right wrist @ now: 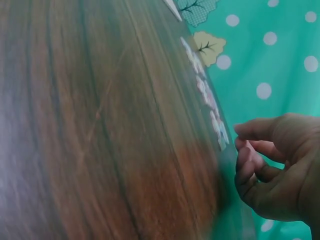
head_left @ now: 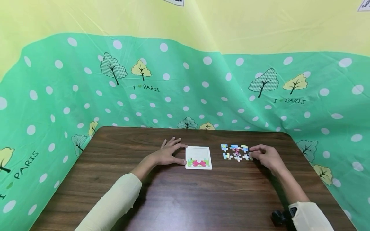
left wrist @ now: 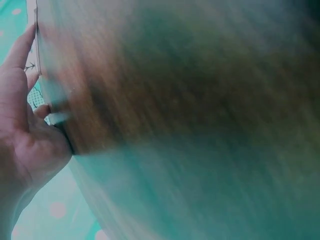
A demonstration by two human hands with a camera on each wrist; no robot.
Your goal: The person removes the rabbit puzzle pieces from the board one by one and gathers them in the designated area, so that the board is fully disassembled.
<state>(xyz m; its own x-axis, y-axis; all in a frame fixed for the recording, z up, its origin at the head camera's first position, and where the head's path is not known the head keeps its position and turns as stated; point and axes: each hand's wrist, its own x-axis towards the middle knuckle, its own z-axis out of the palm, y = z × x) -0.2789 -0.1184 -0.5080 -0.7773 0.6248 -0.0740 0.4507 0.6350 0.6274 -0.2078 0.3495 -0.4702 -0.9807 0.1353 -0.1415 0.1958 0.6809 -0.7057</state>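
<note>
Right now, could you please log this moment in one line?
left hand: touching picture board | right hand: beside puzzle pieces | layout: two rows on table

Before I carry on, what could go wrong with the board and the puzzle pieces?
The puzzle pieces lie close together, so the right hand, with its fingertips beside the lower right one, might nudge its neighbours.

The left hand touches the board only along its left edge, so it could swivel if its right side is pushed.
</note>
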